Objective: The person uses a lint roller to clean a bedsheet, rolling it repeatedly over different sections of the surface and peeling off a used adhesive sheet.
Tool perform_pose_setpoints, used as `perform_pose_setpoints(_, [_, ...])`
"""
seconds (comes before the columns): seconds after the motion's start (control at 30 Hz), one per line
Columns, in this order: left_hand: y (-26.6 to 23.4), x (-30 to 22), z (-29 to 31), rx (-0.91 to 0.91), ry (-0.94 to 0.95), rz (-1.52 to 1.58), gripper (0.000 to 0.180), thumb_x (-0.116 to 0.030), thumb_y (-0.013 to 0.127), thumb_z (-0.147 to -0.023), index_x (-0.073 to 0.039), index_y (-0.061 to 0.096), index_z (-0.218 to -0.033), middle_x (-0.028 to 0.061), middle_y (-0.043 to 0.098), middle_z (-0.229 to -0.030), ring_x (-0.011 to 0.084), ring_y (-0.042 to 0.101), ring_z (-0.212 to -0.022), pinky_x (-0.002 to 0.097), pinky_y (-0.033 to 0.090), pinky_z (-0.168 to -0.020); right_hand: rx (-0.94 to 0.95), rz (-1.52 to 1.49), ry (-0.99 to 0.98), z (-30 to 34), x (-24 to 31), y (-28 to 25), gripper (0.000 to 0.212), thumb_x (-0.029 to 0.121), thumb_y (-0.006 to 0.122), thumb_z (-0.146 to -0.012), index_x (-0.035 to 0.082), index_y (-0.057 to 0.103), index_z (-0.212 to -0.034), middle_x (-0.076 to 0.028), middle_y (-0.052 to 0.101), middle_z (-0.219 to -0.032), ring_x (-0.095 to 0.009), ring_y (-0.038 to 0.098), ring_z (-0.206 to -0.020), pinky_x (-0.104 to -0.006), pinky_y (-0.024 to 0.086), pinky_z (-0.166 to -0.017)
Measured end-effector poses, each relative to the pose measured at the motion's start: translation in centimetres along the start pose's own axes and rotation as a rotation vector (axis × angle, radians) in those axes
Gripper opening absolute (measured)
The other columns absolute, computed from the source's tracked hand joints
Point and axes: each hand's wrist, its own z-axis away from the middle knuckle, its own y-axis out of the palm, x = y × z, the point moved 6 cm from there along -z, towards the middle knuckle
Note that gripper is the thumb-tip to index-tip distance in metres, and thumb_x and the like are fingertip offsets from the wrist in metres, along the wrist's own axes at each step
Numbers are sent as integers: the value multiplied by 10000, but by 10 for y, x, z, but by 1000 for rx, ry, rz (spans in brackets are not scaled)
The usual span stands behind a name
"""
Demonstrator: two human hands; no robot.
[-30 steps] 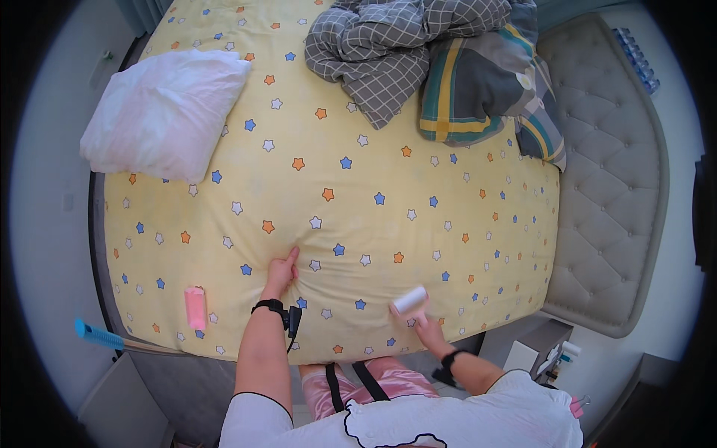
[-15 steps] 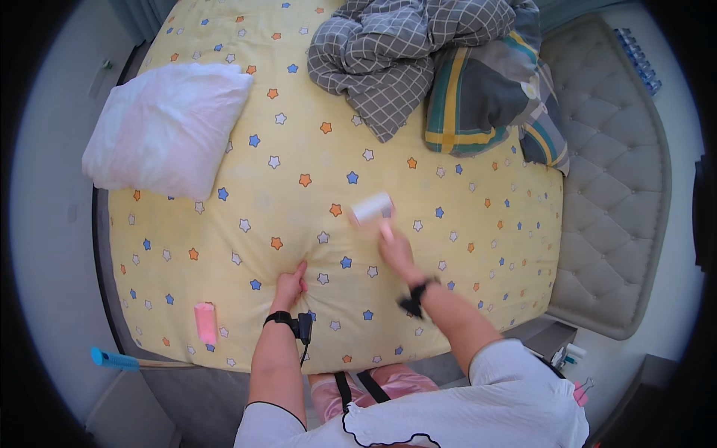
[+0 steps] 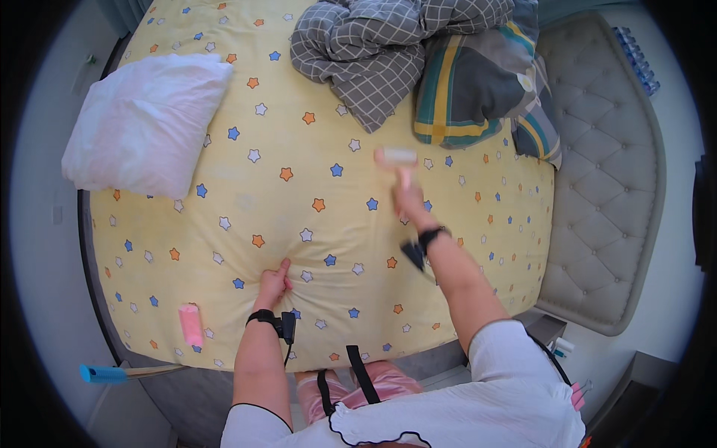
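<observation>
My right hand (image 3: 409, 198), blurred by motion, grips the pink handle of a lint roller (image 3: 397, 157). Its white roll lies against the yellow star-patterned bed sheet (image 3: 246, 201), below the grey checked quilt. Closer to me, my left hand (image 3: 273, 285) rests on the sheet, its fingers curled in and one digit pointing forward. Creases in the cloth spread out from around it. Whether anything is inside those curled fingers is hidden. Left of that hand, a pink cylinder (image 3: 190, 325) that looks like a roller cover lies on the sheet.
A pale pink-white pillow (image 3: 146, 123) lies at the left of the bed. The grey checked quilt (image 3: 366, 56) and a plaid pillow (image 3: 467, 93) are heaped at the far right, beside the tufted grey headboard (image 3: 605, 164). A blue-ended stick (image 3: 104, 374) juts out at the near left.
My right hand has pushed the lint roller away from me and to the right across the sheet. My left hand stays pressed on the bed while the view has shifted slightly.
</observation>
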Motion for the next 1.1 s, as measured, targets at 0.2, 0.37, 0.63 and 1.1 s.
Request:
perform_pose_setpoints(0.2, [-2,4,-1,-10,5,24,694,-628,569,-812,-29,545,-463,8,382,-384,129,320,-307,283,228,-329,-142,200,-94,75,-89,27,280,158,481,-868,120,502,-1144,-218,595,-716,-376,600,-668,-487,446,-546])
perform_pose_setpoints(0.37, [-1,0,2,29,-7,34,691,-621,566,-820,-28,546,-466,-3,359,-384,121,306,-303,274,211,-327,142,424,11,331,-300,32,601,83,460,-827,227,284,-1384,-225,588,-735,-402,595,-655,-475,442,-533])
perform_pose_setpoints(0.63, [1,-4,5,11,-18,11,691,-639,546,-822,-36,530,-485,-31,318,-393,101,264,-304,264,184,-325,-74,-307,274,85,-125,-33,298,142,358,-931,193,358,-1224,-55,455,-536,-187,490,-397,-333,344,-314])
perform_pose_setpoints(1.1, [1,2,7,-5,-43,-35,682,-663,498,-835,-67,497,-503,-59,269,-406,87,223,-317,272,160,-338,25,242,151,343,-299,25,622,128,481,-827,177,244,-1400,-220,580,-681,-417,580,-624,-520,412,-515])
